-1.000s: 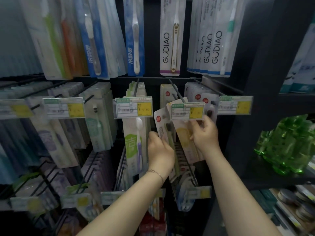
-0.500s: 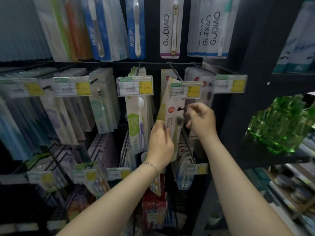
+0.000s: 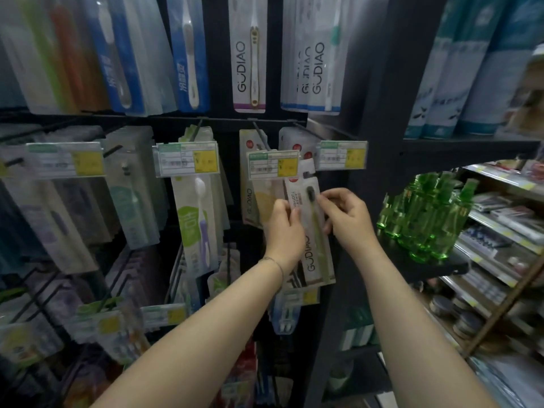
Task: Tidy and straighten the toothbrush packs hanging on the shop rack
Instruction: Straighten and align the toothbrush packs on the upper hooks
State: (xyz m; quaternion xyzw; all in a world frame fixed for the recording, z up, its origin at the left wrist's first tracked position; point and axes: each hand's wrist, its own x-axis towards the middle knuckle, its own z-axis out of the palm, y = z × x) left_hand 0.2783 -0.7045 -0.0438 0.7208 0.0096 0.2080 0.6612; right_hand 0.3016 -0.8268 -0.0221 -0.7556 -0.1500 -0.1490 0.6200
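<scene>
Left hand (image 3: 284, 228) pinches the white card toothbrush pack's (image 3: 316, 257) left edge, right hand (image 3: 347, 219) its right edge; black rack post (image 3: 368, 187) close right.

a retail shop aisle: carded toothbrush packs (image 3: 250, 51) are hanging in dense rows from wire peg hooks (image 3: 260, 134) on a black rack (image 3: 368, 83), each hook carrying a printed white-and-yellow price tag (image 3: 188, 159). to the right, green bottles (image 3: 424, 219) are sitting on a dark shelf (image 3: 441, 269), and further shelves (image 3: 506, 235) are showing yellow edge labels.
</scene>
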